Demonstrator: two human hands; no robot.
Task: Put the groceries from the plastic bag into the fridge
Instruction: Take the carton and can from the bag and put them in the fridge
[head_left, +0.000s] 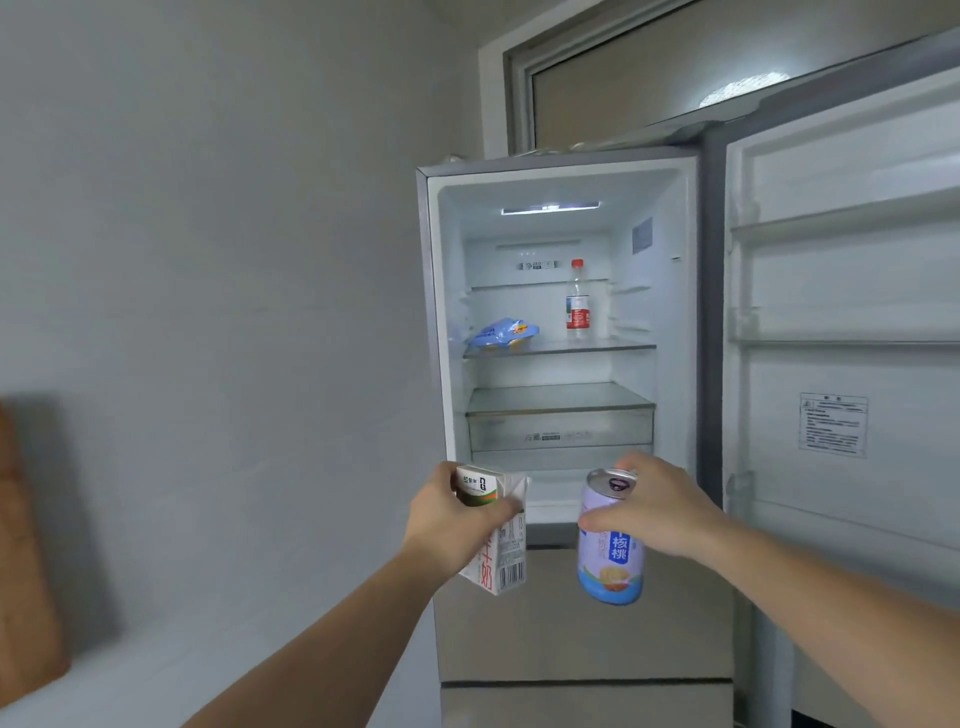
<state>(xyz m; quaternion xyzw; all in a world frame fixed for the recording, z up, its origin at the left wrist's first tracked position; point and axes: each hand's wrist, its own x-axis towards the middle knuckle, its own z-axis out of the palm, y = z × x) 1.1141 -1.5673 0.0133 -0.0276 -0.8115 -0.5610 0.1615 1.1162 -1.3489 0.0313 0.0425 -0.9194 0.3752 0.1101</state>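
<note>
The fridge (561, 322) is standing open straight ahead of both hands, its door (841, 332) swinging out to the right, beyond the right hand. A glass shelf (558, 349) is sitting well above the hands, and on it a clear bottle (578, 301) with a red cap is standing upright above the right hand, while a blue packet (501, 333) is lying up and a little right of the left hand. The left hand (457, 514) is gripping a white milk carton (496, 535), its fingers curling round the tilted box. Just to its right, apart from it, the right hand (660, 506) is gripping a pale can (612, 538) near its top, holding it upright before the fridge's lower edge.
</note>
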